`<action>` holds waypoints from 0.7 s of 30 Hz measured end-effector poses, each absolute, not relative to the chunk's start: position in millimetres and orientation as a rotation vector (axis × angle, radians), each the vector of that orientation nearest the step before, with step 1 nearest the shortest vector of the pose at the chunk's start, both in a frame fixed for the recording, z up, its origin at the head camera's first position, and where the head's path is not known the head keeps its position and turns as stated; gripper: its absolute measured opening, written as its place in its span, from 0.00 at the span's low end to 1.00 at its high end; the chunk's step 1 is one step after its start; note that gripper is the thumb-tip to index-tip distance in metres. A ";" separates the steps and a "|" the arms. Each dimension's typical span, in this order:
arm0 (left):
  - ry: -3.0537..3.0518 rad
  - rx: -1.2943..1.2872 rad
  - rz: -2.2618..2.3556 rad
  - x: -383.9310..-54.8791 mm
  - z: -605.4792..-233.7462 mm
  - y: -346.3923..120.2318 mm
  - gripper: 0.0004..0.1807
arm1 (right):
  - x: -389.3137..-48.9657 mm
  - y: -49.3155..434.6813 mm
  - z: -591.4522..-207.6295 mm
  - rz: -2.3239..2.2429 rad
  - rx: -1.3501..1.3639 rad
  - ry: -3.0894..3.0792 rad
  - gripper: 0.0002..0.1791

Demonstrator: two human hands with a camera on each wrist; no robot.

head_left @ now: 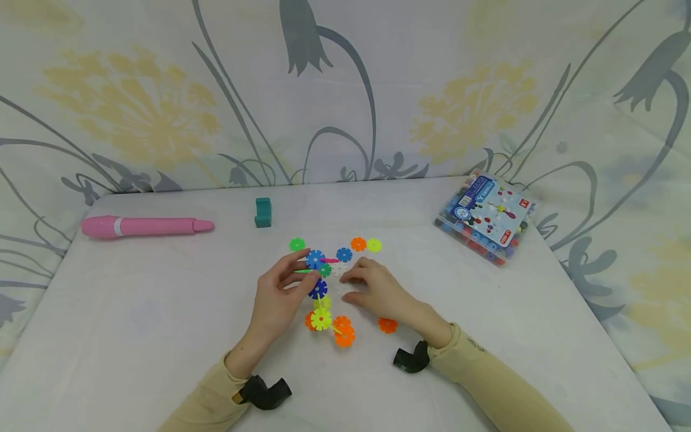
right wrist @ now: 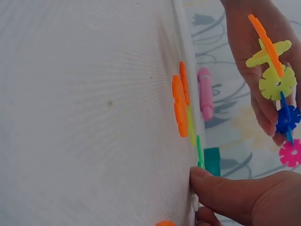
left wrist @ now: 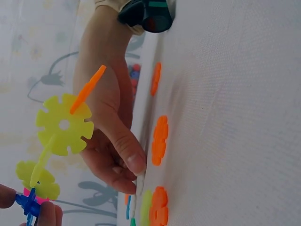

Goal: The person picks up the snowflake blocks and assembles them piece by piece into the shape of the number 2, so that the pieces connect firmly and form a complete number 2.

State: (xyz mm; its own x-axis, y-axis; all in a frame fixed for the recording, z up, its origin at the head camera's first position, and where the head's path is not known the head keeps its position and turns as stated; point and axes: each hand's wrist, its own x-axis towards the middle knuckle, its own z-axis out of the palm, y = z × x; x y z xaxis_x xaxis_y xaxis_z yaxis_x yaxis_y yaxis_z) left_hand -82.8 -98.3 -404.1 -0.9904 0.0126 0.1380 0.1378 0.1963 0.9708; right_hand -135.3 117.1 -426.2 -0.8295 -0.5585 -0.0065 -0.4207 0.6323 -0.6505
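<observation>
My left hand grips, between thumb and fingers, a chain of notched plastic flower discs raised off the table. A dark blue disc sits at the fingertips; a pink disc is beyond it. Towards me the chain runs on through yellow discs to an orange disc. Low at the tabletop, my right hand has thumb and fingertips apart, beside white pieces that barely show against the cloth. In the right wrist view the thumb tip is right at the surface.
Loose discs lie around the hands, among them a green disc, a blue disc and an orange disc. A pink marker-shaped object and a teal block lie farther back left. A clear box of pieces lies back right.
</observation>
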 end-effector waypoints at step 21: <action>-2.346 -0.114 -1.969 -83.2 -404.0 -98.9 0.24 | -136.9 125.4 -413.3 -1.480 -0.567 2.506 0.15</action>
State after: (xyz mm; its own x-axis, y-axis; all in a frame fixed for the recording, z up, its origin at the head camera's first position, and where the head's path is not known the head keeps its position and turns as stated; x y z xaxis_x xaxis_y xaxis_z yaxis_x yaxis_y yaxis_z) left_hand -83.2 -98.9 -404.0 -0.9943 0.0074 0.1068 0.1064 0.1730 0.9792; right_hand -136.9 125.4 -413.3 -0.9120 -0.4081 0.0414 -0.2332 0.4329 -0.8707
